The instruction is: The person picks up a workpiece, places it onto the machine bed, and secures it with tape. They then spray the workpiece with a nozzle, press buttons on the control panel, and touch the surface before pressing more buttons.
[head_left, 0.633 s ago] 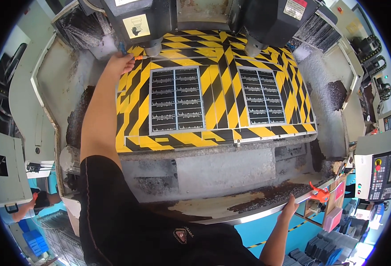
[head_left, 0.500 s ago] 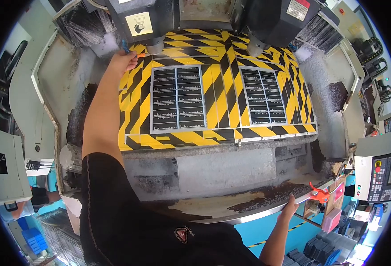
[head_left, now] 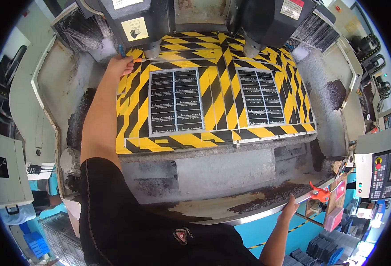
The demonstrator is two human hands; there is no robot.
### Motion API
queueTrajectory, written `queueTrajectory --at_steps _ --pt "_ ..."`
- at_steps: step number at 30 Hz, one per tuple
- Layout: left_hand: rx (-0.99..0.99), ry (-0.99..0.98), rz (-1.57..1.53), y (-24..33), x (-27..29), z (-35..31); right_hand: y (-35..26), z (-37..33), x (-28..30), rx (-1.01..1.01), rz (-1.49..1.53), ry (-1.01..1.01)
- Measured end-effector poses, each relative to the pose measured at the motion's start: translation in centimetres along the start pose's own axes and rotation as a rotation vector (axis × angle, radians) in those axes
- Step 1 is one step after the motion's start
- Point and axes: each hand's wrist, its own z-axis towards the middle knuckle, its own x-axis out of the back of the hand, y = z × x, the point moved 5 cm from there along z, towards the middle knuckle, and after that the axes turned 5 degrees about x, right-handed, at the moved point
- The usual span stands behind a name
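Observation:
My left hand [head_left: 121, 66] reaches to the far left of the machine and is closed on a hose with a blue part [head_left: 121, 51] and an orange nozzle [head_left: 138, 60]. The nozzle tip points right, beside the left spindle [head_left: 152, 49]. On the right, my right hand [head_left: 290, 206] is closed over the metal front edge [head_left: 266, 213] of the enclosure. Close by on that edge hangs an orange-red air gun [head_left: 320, 193]. Two framed panels of black plates, a left one [head_left: 176, 102] and a right one [head_left: 260, 96], lie on the bed striped yellow and black [head_left: 222, 84].
A right spindle [head_left: 251, 48] hangs over the far side of the bed. Whitish residue coats the enclosure walls [head_left: 322, 88]. To the right stand a control panel [head_left: 384, 175] and a wooden rack [head_left: 330, 208]; blue bins [head_left: 35, 243] are at lower left.
The view has shifted slightly, so the spindles and bed appear a little lower and further left. My left hand stays on the hose beside the spindle; my right hand stays on the edge.

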Motion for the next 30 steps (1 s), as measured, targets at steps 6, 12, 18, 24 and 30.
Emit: queueTrajectory --at_steps 6,12,18,24,30 --pt "0.022 0.042 0.029 0.0 0.0 -0.1 -0.4 -0.3 -0.3 0.02 -0.006 -0.046" --pt "-0.008 0.043 0.093 0.1 -0.3 0.4 -1.0 -0.8 -0.8 0.005 -0.002 -0.006" --pt "0.041 0.043 0.034 -0.1 -0.4 0.5 -0.1 -0.1 -0.1 0.007 -0.023 -0.001" --pt "0.036 0.032 0.059 0.5 -0.5 -0.4 -0.2 -0.1 -0.1 0.012 -0.004 -0.009" --pt "-0.022 0.011 0.013 0.3 -0.5 -0.4 0.1 0.1 0.1 0.023 -0.033 -0.016"
